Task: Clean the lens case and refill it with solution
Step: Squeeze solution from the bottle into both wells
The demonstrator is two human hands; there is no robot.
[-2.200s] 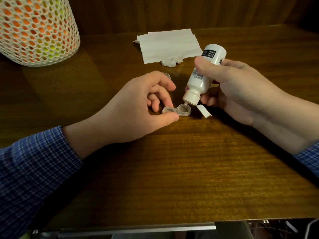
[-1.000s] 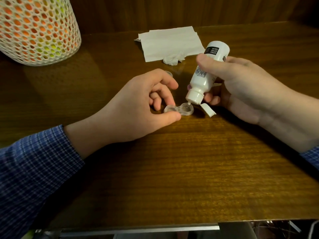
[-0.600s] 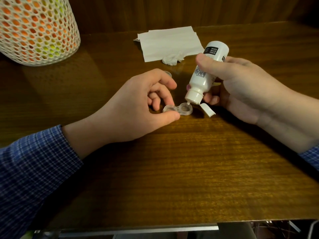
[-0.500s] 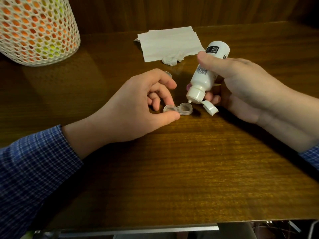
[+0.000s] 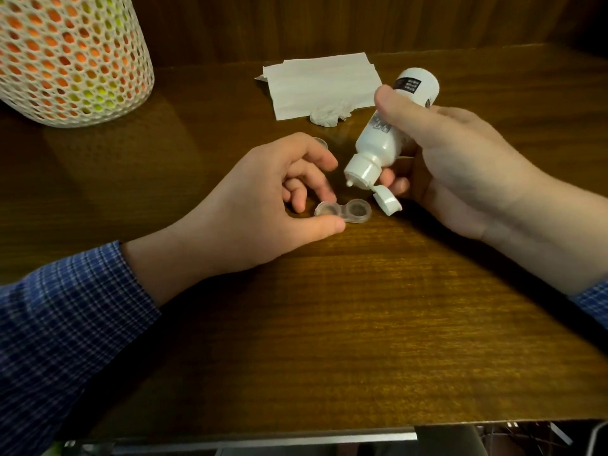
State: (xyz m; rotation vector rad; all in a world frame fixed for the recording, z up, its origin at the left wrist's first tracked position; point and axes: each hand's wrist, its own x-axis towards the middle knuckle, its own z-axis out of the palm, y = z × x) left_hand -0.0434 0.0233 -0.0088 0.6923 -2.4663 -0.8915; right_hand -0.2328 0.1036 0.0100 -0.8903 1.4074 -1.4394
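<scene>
On the dark brown wooden desk [image 5: 378,324], near its middle, lies the clear plastic two-well lens case [image 5: 343,211], both wells uncapped and facing up. The left hand [image 5: 250,212] pinches the left well of the case: its thumb presses the near edge, and a fingertip touches the far edge, while the other fingers curl loosely above. At about 2 o'clock from the case, the right hand [image 5: 460,169] grips a small white plastic solution bottle [image 5: 391,130], thumb across its body and fingers wrapped behind. This bottle is tilted with its nozzle pointing down and to the left, hovering just above the case and not touching it. Its white flip cap [image 5: 388,200] hangs open on a hinge, close beside the right well. A black label with white print sits near the bottle's base, and grey print runs under the thumb; neither is sharp enough to read.

At 12 o'clock from the case, a flat white paper tissue [image 5: 316,80] lies on the desk, with a crumpled white tissue wad [image 5: 329,115] at its near edge. At 10 o'clock stands a white honeycomb-mesh container [image 5: 65,57] showing orange and yellow-green through its holes. Both sleeves are blue checked cloth [image 5: 62,330].
</scene>
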